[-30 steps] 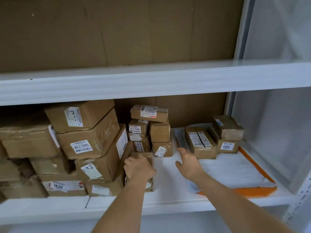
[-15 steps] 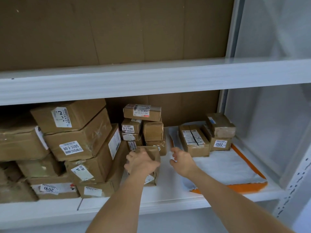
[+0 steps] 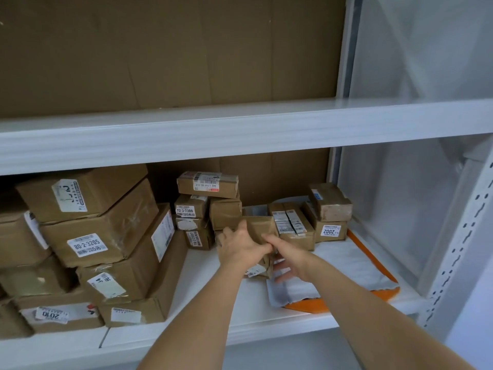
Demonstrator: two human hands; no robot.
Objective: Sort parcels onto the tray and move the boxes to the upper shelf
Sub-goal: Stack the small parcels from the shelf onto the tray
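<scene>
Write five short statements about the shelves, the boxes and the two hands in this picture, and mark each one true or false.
1. The white upper shelf holds no boxes in view. True.
2. The left hand grips the small brown cardboard box. True.
3. The brown box with the white 2002 label sits under another brown box. True.
4. The right hand rests on the large brown box labelled 80-2-3205. False: it is at the small box, beside the left hand.
5. The orange-edged white tray liner lies on the upper shelf. False: it lies on the lower shelf, at the right.
</scene>
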